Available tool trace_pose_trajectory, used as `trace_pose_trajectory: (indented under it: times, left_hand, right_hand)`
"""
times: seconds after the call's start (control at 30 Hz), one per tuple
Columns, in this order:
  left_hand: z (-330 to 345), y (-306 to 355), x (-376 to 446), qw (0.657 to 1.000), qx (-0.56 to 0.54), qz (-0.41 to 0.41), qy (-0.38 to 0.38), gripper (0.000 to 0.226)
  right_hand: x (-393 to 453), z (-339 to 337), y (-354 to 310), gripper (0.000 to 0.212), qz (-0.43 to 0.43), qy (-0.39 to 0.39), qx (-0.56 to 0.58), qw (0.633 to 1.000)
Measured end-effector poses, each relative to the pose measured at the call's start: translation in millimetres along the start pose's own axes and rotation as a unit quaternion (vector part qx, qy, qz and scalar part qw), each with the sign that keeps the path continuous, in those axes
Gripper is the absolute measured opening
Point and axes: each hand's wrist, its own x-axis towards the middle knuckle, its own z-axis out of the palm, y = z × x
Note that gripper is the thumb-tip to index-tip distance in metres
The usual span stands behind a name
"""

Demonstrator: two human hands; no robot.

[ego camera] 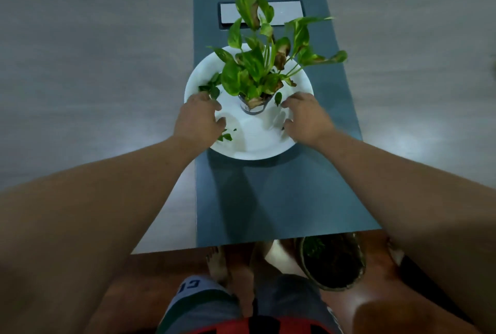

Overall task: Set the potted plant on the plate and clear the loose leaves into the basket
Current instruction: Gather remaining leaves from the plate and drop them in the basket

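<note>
The potted plant (257,75) stands upright in the middle of a white plate (255,145) on the dark strip of the table. Its small dark pot (252,108) shows under the green and browning leaves. Loose leaves (212,89) lie on the plate's left side, more loose leaves (225,136) sit near its front left, and one leaf (278,98) rests right of the pot. My left hand (197,118) hovers over the plate's left rim, fingers apart. My right hand (308,116) is over the right rim, fingers curled and empty.
A dark woven basket (332,264) sits on the floor just past the table's near edge, to my right. A flat grey panel (290,12) is set into the dark strip (268,199) behind the plant. My bare feet and shorts show below.
</note>
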Motion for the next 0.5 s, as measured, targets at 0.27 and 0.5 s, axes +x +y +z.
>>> trace_pose_trajectory:
  times: [0.27, 0.5]
  left_hand:
    - [5, 10, 48, 0.988, 0.108, 0.043, -0.098, 0.069]
    - [2, 11, 21, 0.978, 0.149, 0.040, -0.137, 0.045]
  right_hand:
    - [42, 5, 14, 0.064, -0.147, -0.095, -0.174, 0.969]
    - [24, 8, 18, 0.039, -0.122, -0.084, -0.094, 0.985]
